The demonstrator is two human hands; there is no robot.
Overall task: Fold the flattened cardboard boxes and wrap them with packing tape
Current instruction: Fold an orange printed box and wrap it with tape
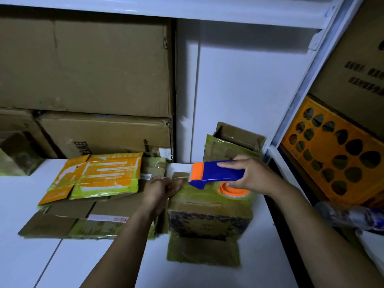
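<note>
A folded cardboard box (209, 213), wrapped in greenish tape, stands on the white table (31, 256) with one flap lying open toward me. My right hand (247, 175) grips a blue and orange tape dispenser (216, 173) above the box's top, its roll of tape (232, 191) resting near the top surface. My left hand (160, 189) pinches the tape's free end at the box's upper left edge. Several flattened boxes (97, 179), orange, green and brown, lie in a pile to the left.
Big brown cartons (87, 69) are stacked against the back wall. Another taped box (230, 146) stands behind the dispenser. An orange perforated crate (334, 154) sits on a shelf at the right, with a plastic bottle (349, 215) below it.
</note>
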